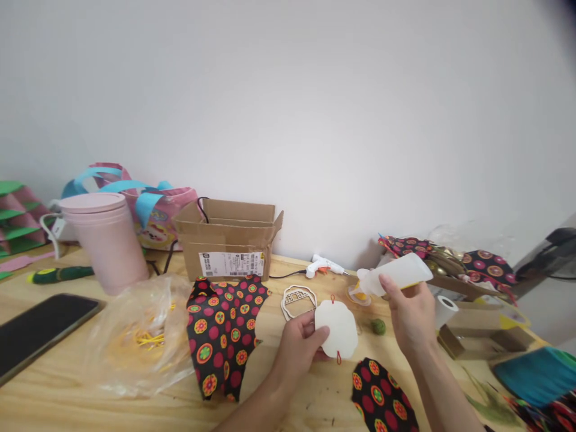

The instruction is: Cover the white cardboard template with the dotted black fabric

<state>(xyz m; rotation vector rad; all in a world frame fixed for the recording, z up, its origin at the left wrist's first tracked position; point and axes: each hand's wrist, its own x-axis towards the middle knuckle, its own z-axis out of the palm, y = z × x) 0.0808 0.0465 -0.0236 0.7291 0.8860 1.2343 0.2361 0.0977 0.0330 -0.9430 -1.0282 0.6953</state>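
While your left hand (299,348) pinches the white scalloped cutout (336,329) above the desk's (67,390) near edge, your right hand (411,318) is wrapped around the tilted glue bottle (393,274); patterned fabric (225,330) lies beside

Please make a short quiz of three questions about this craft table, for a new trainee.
1. True or false: the right hand holds a white squeeze bottle tipped on its side.
2. What does the left hand hold? A) scissors B) a flat white scalloped piece C) the phone
3. Fill in: the white glue gun lies on the wooden table to the ____ of the cardboard box.

Key:
1. True.
2. B; a red loop shows at its top and bottom edge.
3. Right; a black cord runs from it toward the box.
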